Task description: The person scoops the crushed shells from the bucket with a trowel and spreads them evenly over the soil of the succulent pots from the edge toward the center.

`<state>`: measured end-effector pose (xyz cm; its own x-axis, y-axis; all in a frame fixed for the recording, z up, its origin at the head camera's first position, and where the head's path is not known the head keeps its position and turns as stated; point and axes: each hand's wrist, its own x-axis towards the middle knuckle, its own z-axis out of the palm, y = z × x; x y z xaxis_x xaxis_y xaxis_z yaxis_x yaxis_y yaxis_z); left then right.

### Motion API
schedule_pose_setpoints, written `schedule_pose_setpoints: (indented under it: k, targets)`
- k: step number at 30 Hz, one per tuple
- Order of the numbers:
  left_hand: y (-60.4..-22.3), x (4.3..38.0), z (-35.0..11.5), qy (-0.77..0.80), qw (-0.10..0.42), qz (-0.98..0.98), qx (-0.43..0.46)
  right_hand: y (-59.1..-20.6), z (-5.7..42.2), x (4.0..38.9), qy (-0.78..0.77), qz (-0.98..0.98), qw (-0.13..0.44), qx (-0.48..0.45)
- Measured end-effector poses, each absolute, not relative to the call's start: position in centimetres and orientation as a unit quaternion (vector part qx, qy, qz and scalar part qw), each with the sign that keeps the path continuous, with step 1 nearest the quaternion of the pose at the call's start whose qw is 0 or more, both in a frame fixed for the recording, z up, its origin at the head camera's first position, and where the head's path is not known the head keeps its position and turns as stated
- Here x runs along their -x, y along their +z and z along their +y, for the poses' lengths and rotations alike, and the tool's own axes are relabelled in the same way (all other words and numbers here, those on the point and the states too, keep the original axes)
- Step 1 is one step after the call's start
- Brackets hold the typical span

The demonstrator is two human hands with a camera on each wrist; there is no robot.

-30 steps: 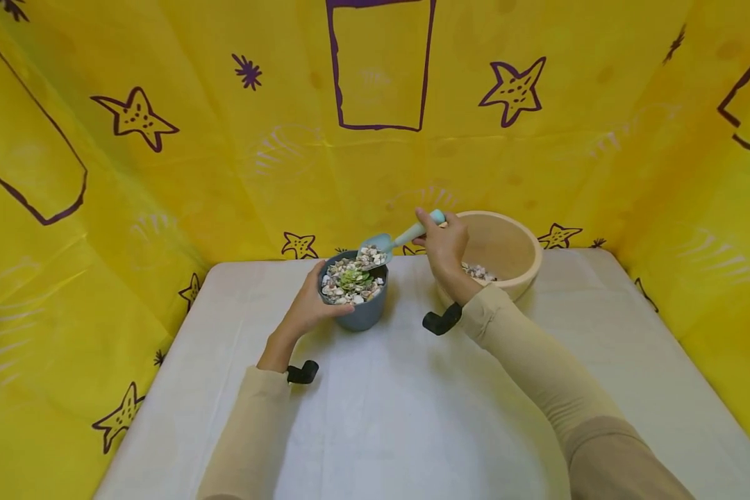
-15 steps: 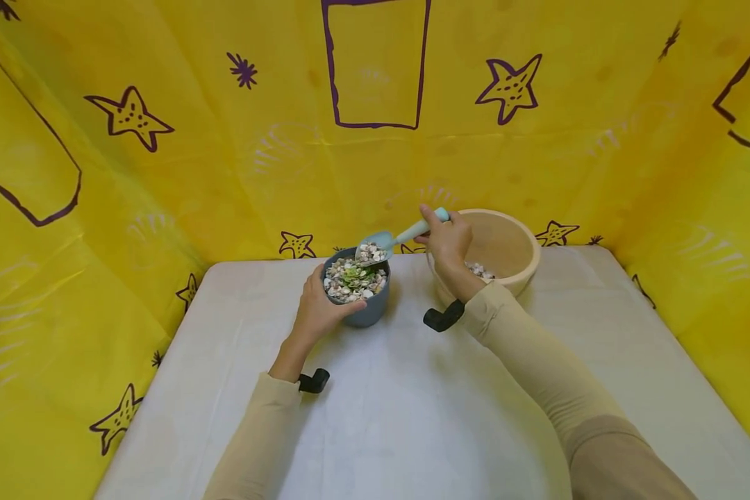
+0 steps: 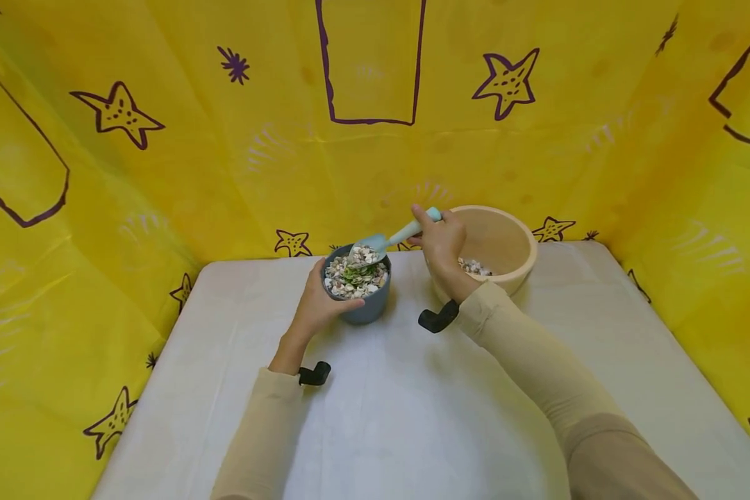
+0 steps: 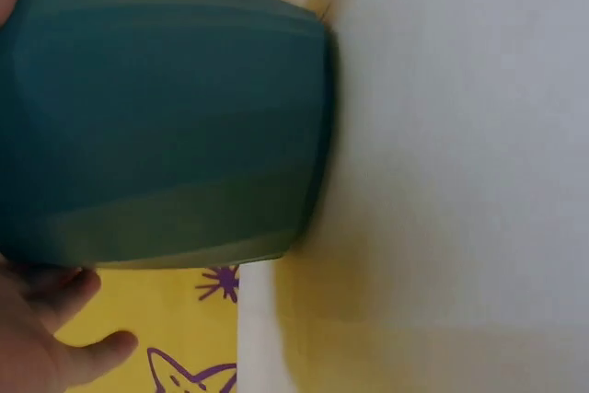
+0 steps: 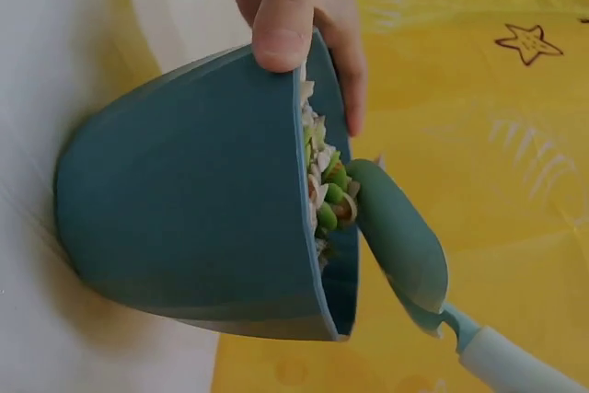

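A blue-grey flowerpot point(image 3: 369, 310) stands on the table, filled near its rim with small pale stones around a green succulent point(image 3: 355, 275). My left hand point(image 3: 317, 305) grips the pot from the left, thumb at the front rim and fingers along the far side. My right hand point(image 3: 444, 248) holds a light-blue hand trowel point(image 3: 406, 232) by its handle. Stones point(image 3: 365, 255) lie in the trowel's blade, which slants down to the left over the pot's back rim. In the right wrist view, the trowel's tip point(image 5: 368, 177) is right at the succulent's leaves point(image 5: 331, 200).
Right of the pot, partly behind my right hand, stands a wide tan bowl point(image 3: 532, 262) with some stones point(image 3: 475, 267) at its bottom. A white cloth covers the table point(image 3: 375, 417). Yellow printed sheeting point(image 3: 375, 167) rises along the table's back and sides.
The trowel has moved slightly left, further over the pot. My left hand and the pot have shifted a little to the right. Less of the succulent's green shows among the stones.
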<state>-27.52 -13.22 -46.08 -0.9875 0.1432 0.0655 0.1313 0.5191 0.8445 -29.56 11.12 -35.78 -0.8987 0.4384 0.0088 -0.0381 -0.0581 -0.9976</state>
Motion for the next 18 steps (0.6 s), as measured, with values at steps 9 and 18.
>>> schedule_pose_setpoints:
  k: [9,18]
  targets:
    - [-45.2,27.3,-13.1,0.426,0.011,0.9,-0.087,-35.4,11.0,29.6,0.696,-0.676,0.208,0.124]
    - [-44.6,29.1,-14.6,0.476,0.095,0.864,-0.132,-35.2,10.8,29.7,0.664,-0.704,0.236,0.089]
